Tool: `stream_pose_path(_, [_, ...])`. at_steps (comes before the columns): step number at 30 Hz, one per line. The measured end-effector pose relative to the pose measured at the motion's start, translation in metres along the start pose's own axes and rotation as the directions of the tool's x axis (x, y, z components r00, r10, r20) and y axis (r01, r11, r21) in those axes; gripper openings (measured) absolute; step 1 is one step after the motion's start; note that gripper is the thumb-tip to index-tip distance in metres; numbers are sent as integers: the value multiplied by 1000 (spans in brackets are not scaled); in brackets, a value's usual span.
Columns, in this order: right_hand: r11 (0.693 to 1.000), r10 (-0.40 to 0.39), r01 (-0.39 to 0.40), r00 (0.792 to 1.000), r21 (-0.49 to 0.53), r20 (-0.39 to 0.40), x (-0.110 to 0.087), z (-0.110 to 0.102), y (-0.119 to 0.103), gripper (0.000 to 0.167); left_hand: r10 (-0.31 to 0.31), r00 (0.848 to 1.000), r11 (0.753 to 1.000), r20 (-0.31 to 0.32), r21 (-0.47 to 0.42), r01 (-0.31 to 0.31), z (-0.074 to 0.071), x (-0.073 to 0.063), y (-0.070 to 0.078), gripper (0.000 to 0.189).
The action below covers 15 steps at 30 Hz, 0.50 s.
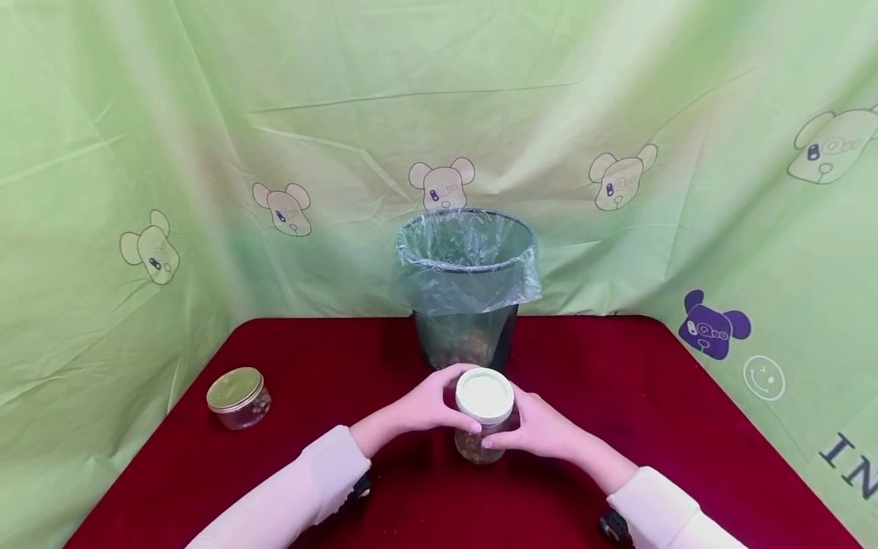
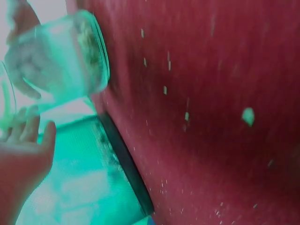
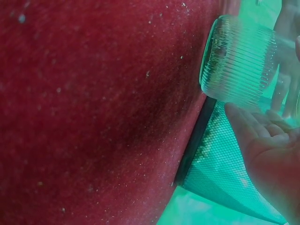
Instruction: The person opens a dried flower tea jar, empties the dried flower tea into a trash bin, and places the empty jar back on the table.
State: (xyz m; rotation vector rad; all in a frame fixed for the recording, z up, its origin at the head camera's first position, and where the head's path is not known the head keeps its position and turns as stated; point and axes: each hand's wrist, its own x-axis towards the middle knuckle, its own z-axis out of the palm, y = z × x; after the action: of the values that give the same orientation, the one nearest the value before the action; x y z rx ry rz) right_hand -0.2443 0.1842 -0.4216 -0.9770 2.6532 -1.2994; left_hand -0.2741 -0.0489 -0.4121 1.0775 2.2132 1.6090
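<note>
Left hand [image 1: 434, 402] and right hand [image 1: 546, 428] both gripped the jar [image 1: 477, 454], one each side, curled only as far as its width allowed, thumbs across the near face. Main risk: slip or tip. Grips sat high, near the lid [image 1: 485, 395], so uneven push from either side could swing the lower end. Lid was on; couldn't tell how tight. If loose, a tilt might spill the bits [image 2: 89, 47] at the bottom. Jar was upright, mid-table; couldn't tell if its base touched the table [image 1: 329, 374]. Bin [image 1: 456, 339] stood just behind, so a forward shove might knock it; clear liner [image 1: 473, 293] over its rim. Pale specks [image 2: 248, 117] on the cloth. Lidded tub [image 1: 243, 412] sat well apart, left. Green drape [image 1: 343, 61] behind.
</note>
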Motion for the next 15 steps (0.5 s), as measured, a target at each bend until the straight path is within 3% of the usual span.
stream_pose_path(3, [1000, 6, -6, 1000, -2, -1, 0, 0, -1, 85, 2, 998, 1000, 55, -11, -2, -4, 4, -1, 72])
stream_pose_path(7, [1000, 7, -7, 1000, 5, 2, -1, 0, -2, 85, -5, 998, 1000, 69, -10, 5, -5, 6, -1, 72])
stream_pose_path(10, [1000, 5, -5, 1000, 3, 3, -1, 0, -2, 85, -19, 999, 1000, 39, 2, 18, -2, 4, -1, 72])
stream_pose_path(15, [1000, -1, 1, 1000, 1, 1, -1, -1, -2, 84, -28, 998, 997, -61, 69, 32, 6, -2, 2, 73])
